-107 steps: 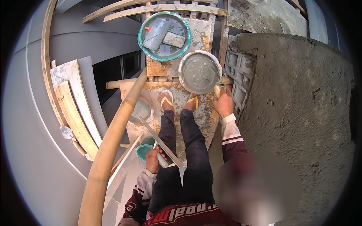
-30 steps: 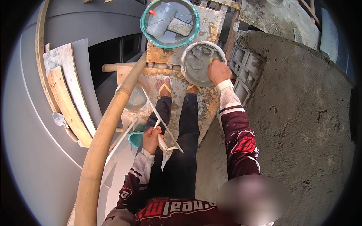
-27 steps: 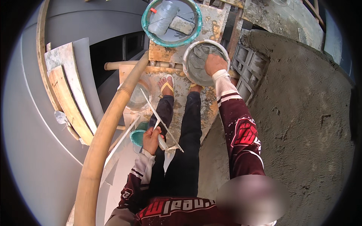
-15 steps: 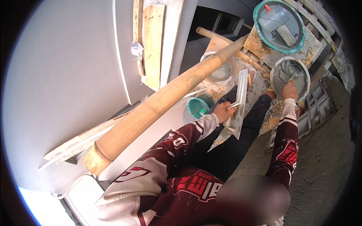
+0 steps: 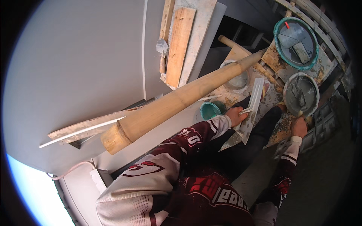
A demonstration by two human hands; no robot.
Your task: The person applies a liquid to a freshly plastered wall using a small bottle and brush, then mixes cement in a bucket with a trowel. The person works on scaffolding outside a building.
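Observation:
My left hand is closed round the handle of a long, flat plastering trowel, whose pale blade is held above my legs. At the near rim of a round bucket of grey mortar, my right hand grips a pale-handled trowel. Its blade appears to lie in the wet mortar, coated grey, so its outline is hard to make out. Behind that bucket stands a wide teal tub of water, holding a clear container with a red piece and a block.
A thick bamboo pole slants across on my left. Beyond it is another mortar bucket; a small green bucket sits near my left hand. Boards and a pointing trowel are by the wall. Stained planking lies underfoot.
My right hand has drawn back from over the mortar to the bucket's near rim, still holding its tool. My left hand keeps the plastering trowel. The whole view has shifted and turned.

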